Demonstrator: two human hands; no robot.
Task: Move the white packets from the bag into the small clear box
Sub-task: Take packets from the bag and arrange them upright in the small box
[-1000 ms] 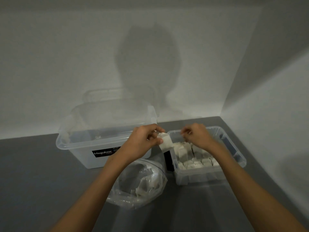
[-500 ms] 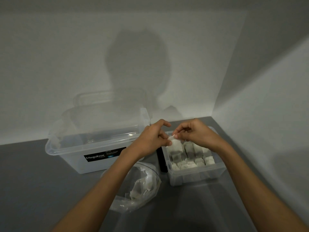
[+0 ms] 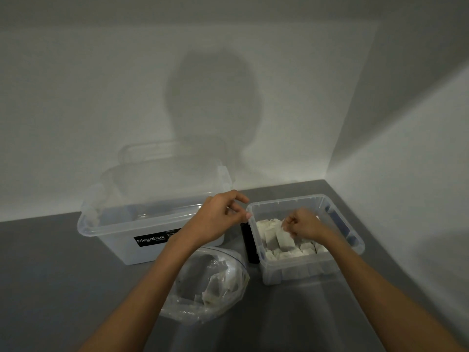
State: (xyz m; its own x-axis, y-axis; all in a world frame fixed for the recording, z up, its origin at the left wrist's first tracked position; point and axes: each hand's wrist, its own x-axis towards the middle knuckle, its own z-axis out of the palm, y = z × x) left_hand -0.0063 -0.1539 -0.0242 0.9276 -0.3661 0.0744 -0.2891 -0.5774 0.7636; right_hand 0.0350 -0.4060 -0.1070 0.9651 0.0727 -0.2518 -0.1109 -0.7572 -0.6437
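Pinching a white packet (image 3: 284,239) by its top, the right hand (image 3: 302,223) holds it upright to slot among rows in the small clear box (image 3: 286,200), right of centre. The left hand (image 3: 219,221) hovers empty, fingers loose, above the bag (image 3: 193,301), lower centre, probably ready for another packet.

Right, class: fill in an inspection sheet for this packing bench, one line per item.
Surface: grey tabletop.
Job's things: clear bag holding white packets; small clear box partly filled with stacked packets.
Clutter: clear Megabox tub; black object between the boxes.
Grips: left hand empty, by the box's left rim; right hand pinches a packet inside the box.
Cables: nothing seen.
Surroundings: white walls meeting in a corner.
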